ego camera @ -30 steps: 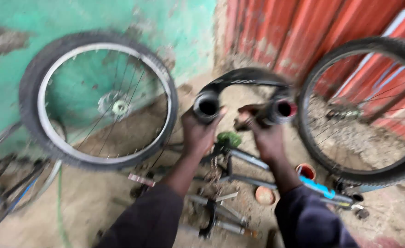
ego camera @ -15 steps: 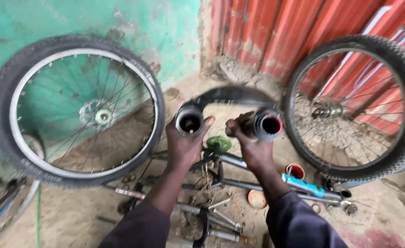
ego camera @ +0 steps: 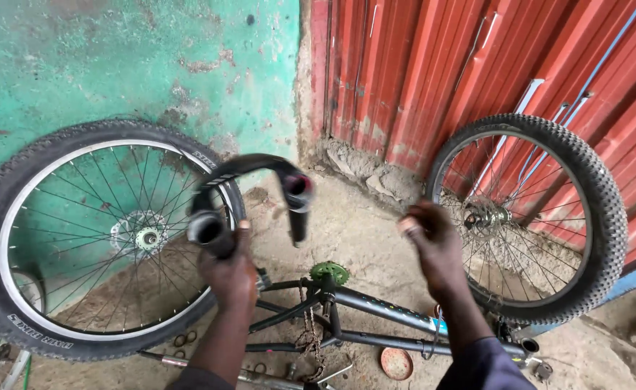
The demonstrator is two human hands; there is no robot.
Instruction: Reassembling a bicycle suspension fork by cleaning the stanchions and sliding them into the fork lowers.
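Left hand [ego camera: 233,271] was closed around one grip end of the black handlebar [ego camera: 249,177], raising it clear of the ground; its other grip [ego camera: 298,198] hung free at my 12 o'clock. Right hand [ego camera: 433,245] was open and held nothing, fingers loosely curled, well apart from the bar at 2 o'clock. Below lay the bicycle frame [ego camera: 376,310] with its green chainring [ego camera: 329,273]. Wheels leaned on the walls for support: left wheel [ego camera: 15,238] at 9 o'clock, right wheel [ego camera: 599,217] at 3 o'clock.
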